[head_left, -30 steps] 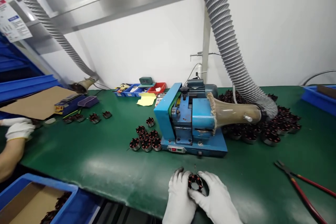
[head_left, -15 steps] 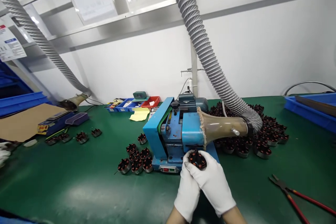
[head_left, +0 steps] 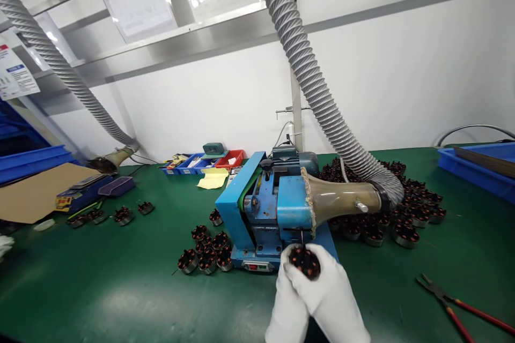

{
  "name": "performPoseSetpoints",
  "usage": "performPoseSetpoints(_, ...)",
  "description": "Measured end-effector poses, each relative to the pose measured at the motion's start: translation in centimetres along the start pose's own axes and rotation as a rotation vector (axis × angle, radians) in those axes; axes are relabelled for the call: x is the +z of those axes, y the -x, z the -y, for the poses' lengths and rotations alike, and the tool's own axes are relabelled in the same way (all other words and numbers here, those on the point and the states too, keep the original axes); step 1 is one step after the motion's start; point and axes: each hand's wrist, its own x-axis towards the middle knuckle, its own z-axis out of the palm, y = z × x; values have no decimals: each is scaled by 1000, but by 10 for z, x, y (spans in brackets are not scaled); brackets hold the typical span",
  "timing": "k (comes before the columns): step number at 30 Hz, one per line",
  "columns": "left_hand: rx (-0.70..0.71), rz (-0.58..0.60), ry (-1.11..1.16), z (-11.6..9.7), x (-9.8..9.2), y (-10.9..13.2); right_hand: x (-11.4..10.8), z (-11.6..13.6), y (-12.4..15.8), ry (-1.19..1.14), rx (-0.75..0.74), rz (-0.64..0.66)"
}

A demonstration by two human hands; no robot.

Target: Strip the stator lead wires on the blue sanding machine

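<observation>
Stator, both hands' fingers closed round it

Both hands, left and right, in white knit gloves.

A factory assembly bench: green mat, blue bench machine, extraction hose, heaped wound stators.

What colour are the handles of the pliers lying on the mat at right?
Red handles on the pliers, with dark jaws; the head view shows them.
</observation>
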Motion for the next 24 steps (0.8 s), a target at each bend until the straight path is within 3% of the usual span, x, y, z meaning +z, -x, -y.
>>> performPoseSetpoints(6,109,28,40,18,-27,32,2,-4,41,-86,-73,-34)
performPoseSetpoints(11,402,-5,-137,1,-38,44,-5,-11,52,-377,21,61)
performPoseSetpoints(15,578,-13,-226,-18,-40,50,-19,-17,50,-330,101,201)
performPoseSetpoints(17,477,40,-171,-27,-40,54,-25,-17,48,-455,200,311)
performPoseSetpoints(20,146,151,18,-34,-37,62,-34,-14,46,-891,422,396)
performPoseSetpoints(22,-58,190,156,-35,-37,64,-42,-11,43,-1169,488,304)
performPoseSetpoints(24,-181,223,250,-34,-38,64,-49,-8,41,-1283,451,240)
